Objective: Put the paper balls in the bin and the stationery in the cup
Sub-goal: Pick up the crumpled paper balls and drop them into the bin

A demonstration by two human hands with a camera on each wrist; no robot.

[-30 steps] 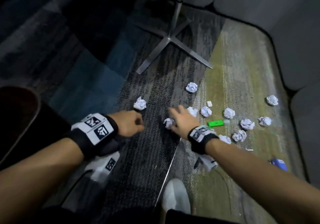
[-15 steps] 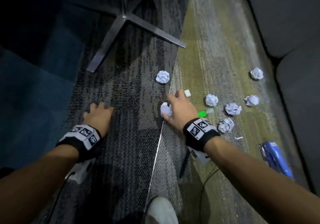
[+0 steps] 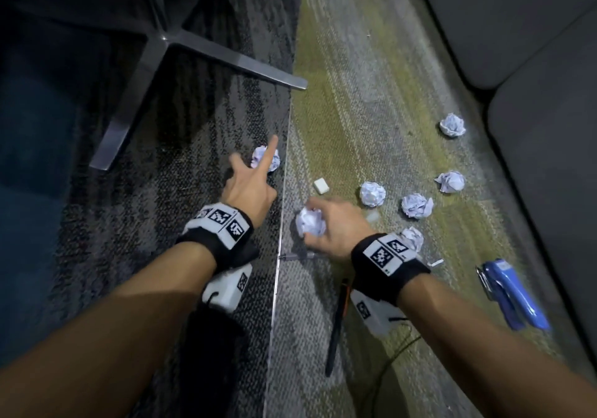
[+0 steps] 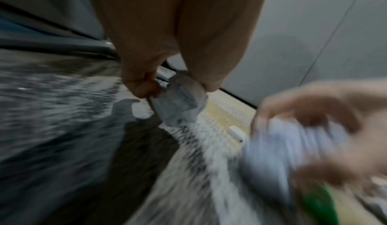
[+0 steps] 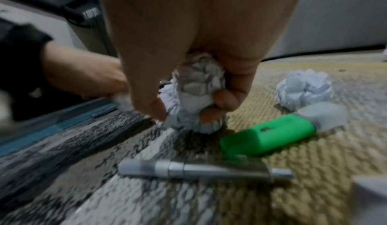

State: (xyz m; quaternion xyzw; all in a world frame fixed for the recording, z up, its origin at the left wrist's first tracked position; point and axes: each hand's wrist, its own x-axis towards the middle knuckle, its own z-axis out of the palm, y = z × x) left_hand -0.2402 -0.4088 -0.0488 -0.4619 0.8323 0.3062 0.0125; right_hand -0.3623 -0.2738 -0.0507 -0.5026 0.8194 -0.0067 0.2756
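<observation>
My left hand (image 3: 258, 165) reaches to a paper ball (image 3: 265, 159) on the dark carpet, index finger and thumb stretched out over it. In the left wrist view its curled fingers (image 4: 142, 86) grip another crumpled paper ball (image 4: 180, 99). My right hand (image 3: 323, 223) grips crumpled paper balls (image 5: 199, 86) just above the floor. Beside it lie a green highlighter (image 5: 268, 137) and a silver marker (image 5: 201, 170). A white eraser (image 3: 321, 186), a black pen (image 3: 336, 327) and a blue stapler (image 3: 513, 295) lie on the carpet. No bin or cup shows.
Several more paper balls lie to the right on the green carpet, such as one (image 3: 372, 193) and one (image 3: 452, 124). A metal chair base (image 3: 161, 42) stands at the back left. Grey furniture (image 3: 533, 62) borders the right side.
My left hand has left the dark carpet at the left and moved right and forward to the ball by the seam. The right hand has drawn back a little with its paper.
</observation>
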